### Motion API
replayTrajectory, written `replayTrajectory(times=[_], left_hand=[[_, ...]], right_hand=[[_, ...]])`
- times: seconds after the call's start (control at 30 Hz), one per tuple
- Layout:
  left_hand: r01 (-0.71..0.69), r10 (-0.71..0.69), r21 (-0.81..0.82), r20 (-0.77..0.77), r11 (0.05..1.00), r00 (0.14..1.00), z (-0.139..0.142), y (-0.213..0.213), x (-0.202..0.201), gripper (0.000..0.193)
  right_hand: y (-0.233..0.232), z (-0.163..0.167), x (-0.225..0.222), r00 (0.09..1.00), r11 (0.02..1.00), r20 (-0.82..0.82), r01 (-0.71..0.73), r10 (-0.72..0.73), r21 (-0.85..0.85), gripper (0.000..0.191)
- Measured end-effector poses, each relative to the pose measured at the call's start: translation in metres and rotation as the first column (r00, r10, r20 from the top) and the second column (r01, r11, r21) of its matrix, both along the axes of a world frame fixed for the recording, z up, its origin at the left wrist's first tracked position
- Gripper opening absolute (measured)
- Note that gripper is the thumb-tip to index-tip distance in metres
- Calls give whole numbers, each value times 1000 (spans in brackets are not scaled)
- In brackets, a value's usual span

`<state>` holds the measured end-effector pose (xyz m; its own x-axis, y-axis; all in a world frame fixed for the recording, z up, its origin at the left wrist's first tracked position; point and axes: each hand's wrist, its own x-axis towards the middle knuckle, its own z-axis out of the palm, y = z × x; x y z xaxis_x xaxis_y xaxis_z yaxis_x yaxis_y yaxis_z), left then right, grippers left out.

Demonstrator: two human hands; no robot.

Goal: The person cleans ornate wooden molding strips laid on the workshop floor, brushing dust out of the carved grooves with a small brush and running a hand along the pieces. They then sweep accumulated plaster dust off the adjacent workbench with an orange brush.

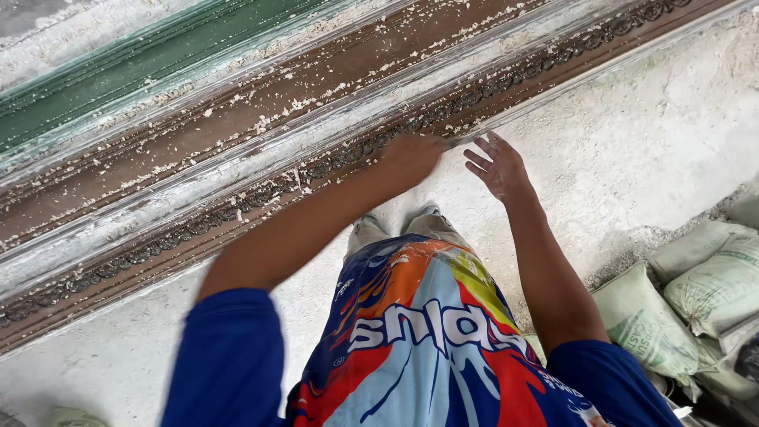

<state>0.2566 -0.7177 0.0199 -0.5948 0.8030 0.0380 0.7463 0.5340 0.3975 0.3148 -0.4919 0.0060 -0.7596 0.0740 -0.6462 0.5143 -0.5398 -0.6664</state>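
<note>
Standing over a long brown ornamental moulding (332, 158) laid diagonally w/ its white-crusted rim on the floor (632, 142), the person bends down to it. Left hand (411, 156) is motion-blurred, pressed on the carved band at the near edge; can't tell if it's open or curled. Right hand (496, 166) is open, fingers spread, just beside that edge, holding nothing. Looks like a rubbing/smoothing step along the near rail; next move prob. needs both hands steady on the edge. Sacks (696, 292) lie well apart, at the right.
</note>
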Motion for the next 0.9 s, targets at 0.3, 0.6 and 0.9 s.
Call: replayTrajectory(times=[0.3,0.6,0.9], left_hand=[[-4,-71,-529,-121,849,990,54,-282,111,73],[-250,315,-281,216,926,924,4,-112,70,33],[-41,24,-89,-189,995,982,17,38,10,8]], right_hand=[[2,-23,14,989,991,-110,93,-103,-93,69],[-20,-7,7,970,972,-60,231,-234,-41,64],[-10,8,43,938,939,-42,344,-343,29,55]])
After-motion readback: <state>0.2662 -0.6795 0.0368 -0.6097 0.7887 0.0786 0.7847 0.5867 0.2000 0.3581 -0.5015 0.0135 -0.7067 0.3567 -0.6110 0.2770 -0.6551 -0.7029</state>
